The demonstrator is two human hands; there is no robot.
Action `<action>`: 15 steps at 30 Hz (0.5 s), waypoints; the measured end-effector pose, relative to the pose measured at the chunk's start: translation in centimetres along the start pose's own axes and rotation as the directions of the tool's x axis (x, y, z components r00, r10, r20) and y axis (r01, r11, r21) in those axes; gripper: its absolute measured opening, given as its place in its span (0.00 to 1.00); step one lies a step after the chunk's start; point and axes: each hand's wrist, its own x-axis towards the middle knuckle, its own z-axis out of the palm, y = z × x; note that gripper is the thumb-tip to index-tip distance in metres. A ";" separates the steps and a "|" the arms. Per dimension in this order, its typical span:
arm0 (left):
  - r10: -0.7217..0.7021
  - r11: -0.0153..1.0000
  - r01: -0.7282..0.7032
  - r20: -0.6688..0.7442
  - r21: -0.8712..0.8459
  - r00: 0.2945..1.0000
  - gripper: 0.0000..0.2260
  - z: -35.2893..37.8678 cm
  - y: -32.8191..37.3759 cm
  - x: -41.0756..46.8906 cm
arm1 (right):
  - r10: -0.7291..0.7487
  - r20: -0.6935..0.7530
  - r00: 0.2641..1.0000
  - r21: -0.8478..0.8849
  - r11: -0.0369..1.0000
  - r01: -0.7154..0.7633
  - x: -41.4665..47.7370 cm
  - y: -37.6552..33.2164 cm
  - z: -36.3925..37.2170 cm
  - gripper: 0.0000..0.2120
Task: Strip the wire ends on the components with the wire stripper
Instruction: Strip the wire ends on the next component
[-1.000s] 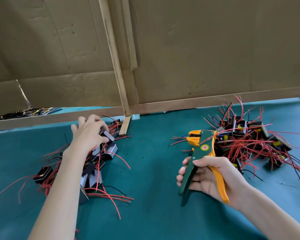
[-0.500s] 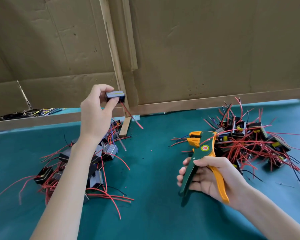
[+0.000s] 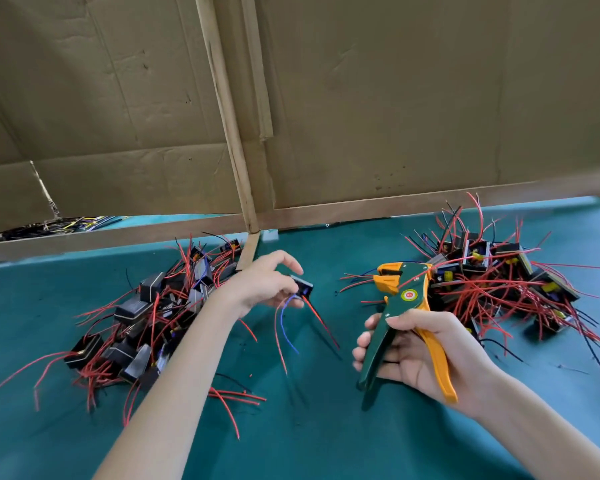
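Blk component (image 3: 303, 288), red+blue wires (image 3: 318, 319), left hand (image 3: 262, 284); green/orange stripper (image 3: 405, 293), right hand (image 3: 420, 355).

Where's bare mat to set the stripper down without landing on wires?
Widest bare teal mat lies near you, between the left forearm and right forearm. A smaller patch sits by the wooden rail, between the piles. Crowded: left component pile, right component pile, and under the left hand, where wires dangle.
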 end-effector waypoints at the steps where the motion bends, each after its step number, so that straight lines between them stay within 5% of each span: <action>1: -0.018 0.998 0.017 0.021 0.055 1.000 0.12 0.2 -0.3 0.2 | 0.001 0.002 1.000 0.001 1.000 -0.001 0.1 0.0 0.0 0.11; 7: 0.048 0.769 -0.078 0.064 0.635 0.997 0.17 0.1 -0.9 0.6 | 0.001 0.012 1.000 -0.001 1.000 -0.001 0.3 0.1 -0.3 0.09; 15: 0.164 0.645 -0.317 0.279 0.695 0.946 0.10 0.5 -1.6 0.9 | -0.002 0.003 1.000 0.001 1.000 0.002 0.1 0.0 0.1 0.10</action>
